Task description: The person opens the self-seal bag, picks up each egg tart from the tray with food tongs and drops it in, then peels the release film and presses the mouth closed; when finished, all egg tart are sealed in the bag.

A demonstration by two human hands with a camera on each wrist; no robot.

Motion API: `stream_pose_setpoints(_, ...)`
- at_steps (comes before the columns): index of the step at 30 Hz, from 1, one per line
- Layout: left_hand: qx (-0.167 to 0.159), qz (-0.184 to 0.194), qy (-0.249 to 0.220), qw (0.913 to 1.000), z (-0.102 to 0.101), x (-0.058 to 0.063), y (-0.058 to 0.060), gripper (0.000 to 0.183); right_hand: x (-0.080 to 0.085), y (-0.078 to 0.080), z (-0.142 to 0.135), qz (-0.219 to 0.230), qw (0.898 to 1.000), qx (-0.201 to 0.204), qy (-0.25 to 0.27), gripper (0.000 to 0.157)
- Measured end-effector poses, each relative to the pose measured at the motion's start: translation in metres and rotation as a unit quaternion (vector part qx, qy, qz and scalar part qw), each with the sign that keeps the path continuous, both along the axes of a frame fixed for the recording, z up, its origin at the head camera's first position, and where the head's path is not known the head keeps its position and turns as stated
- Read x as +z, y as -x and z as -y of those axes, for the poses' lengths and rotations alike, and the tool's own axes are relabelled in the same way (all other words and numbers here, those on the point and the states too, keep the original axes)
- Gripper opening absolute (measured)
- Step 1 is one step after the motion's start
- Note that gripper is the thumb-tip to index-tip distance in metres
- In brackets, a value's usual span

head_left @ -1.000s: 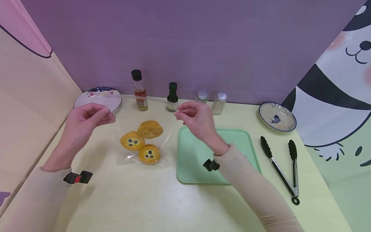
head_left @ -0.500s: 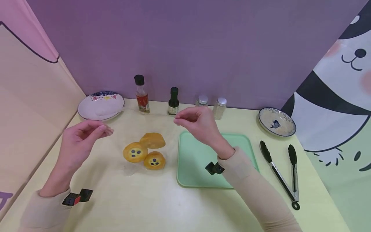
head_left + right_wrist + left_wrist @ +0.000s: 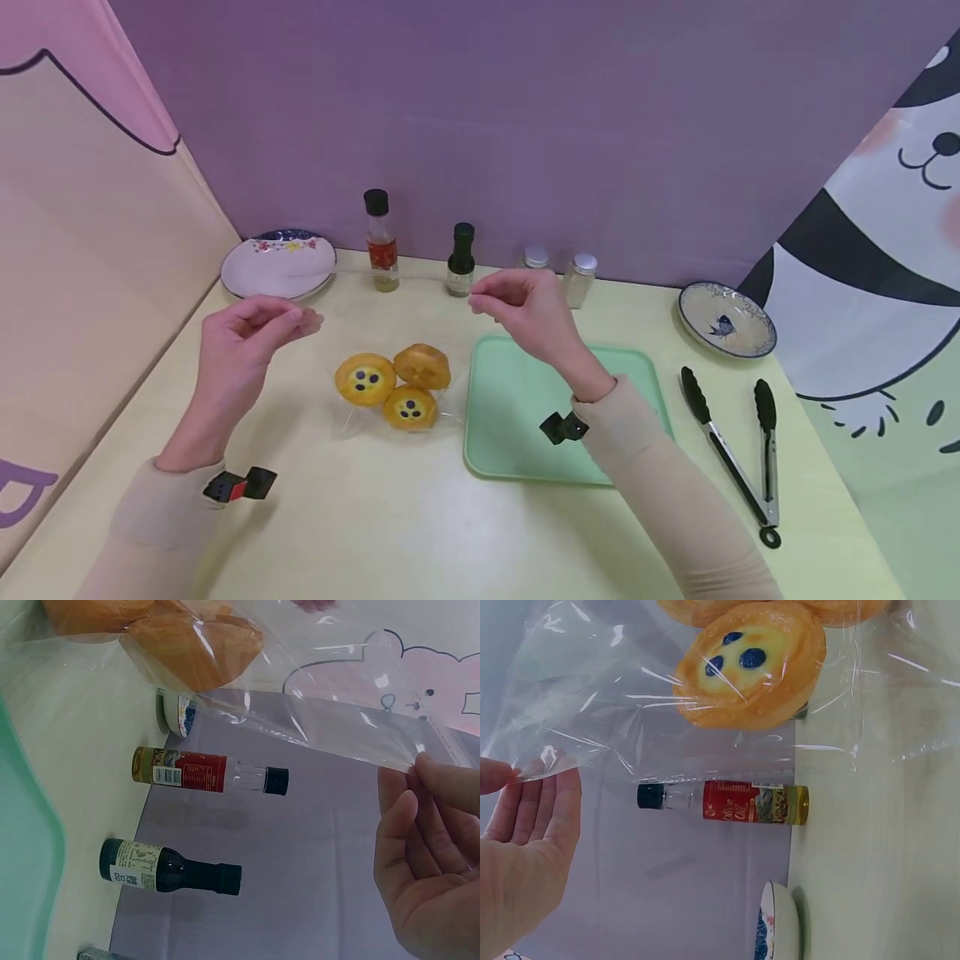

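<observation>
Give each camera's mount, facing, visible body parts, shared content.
Head: on the head, facing forward and down over three round golden pastries; left hand, right hand and beige sleeves show.
Left wrist: on that wrist, facing the clear plastic bag and purple backdrop; left hand shows.
Right wrist: on that wrist, facing the bag and a dark narrow-necked bottle; right hand shows.
Shared: both wrist views show the bag, pastries and red-labelled clear bottle.
</observation>
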State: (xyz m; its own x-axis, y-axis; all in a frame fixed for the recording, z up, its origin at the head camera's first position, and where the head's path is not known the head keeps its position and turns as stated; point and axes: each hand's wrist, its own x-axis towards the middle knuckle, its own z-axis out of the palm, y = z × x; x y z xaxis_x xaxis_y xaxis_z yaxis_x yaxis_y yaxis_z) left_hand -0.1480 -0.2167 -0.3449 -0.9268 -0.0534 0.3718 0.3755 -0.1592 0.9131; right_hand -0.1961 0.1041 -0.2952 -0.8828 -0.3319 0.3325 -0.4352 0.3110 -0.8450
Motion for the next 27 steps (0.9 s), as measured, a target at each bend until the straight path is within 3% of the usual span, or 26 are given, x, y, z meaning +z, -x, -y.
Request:
stream_pose_setpoints(7,0.001,-0.003,-0.029,0.9996,-0.003,-0.001,0.006,0.019,0.021,-0.017,0.004,-0.013,1.000,-0.007,-0.004,0.012)
stream_pose_setpoints(17,0.024,-0.033,-0.003,0.9992,-0.004,0.001,0.010,0.023,0.023,-0.017,0.004,-0.007,1.000,-0.006,-0.005,0.012)
stream_pose_setpoints(27,-0.004,-0.038,-0.051,0.9980,-0.002,0.006,0.009,0.020,-0.002,0.008,-0.001,0.000,1.000,0.010,0.018,0.013)
